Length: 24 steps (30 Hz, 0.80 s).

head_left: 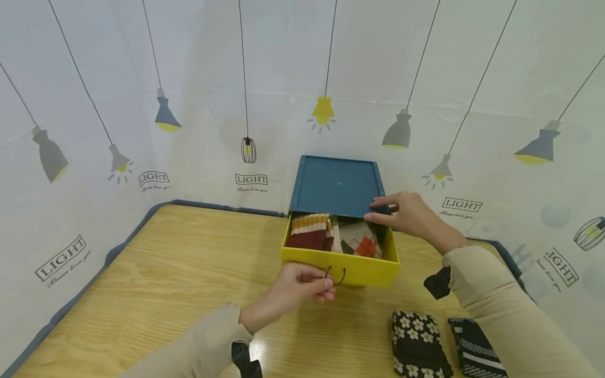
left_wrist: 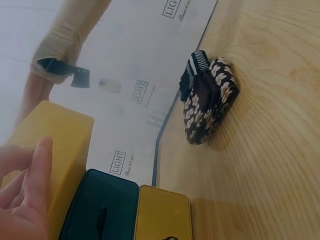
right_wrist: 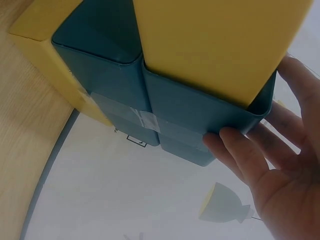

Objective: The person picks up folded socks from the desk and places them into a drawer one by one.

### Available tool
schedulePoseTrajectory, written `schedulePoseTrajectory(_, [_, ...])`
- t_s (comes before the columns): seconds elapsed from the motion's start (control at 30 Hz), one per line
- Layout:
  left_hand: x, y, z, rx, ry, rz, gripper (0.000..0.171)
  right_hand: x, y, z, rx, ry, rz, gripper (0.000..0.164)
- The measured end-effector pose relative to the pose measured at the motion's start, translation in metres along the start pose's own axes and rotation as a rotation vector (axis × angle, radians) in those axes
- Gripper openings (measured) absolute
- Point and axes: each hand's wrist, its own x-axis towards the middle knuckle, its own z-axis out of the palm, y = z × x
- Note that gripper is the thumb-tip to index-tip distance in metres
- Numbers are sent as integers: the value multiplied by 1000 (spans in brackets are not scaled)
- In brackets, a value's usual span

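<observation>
A yellow drawer is pulled partway out of its blue casing, at the top of a stack. Inside it are folded maroon socks with cream and mustard bands and grey argyle socks with an orange diamond. At the drawer's front, my left hand pinches its dark cord loop. My right hand grips the casing's front right corner; in the right wrist view its fingers spread along the casing wall.
Lower in the stack are a teal drawer and a yellow drawer. Clear tape joins the casings. Black flowered folded socks and black striped ones lie on the wooden table. Lamp-print cloth hangs behind.
</observation>
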Motion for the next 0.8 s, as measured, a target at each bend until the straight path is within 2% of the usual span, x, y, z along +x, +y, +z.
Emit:
schedulePoseTrajectory(0.27, [8, 3, -5, 14, -30, -15, 26, 0, 0, 1, -1, 4, -3, 40])
schedulePoseTrajectory(0.43, [12, 7, -6, 26, -2, -48, 25, 0, 0, 1, 3, 0, 8, 42])
schedulePoseTrajectory(0.8, [26, 9, -11, 29, 12, -55, 29, 0, 0, 1, -1, -7, 18, 44])
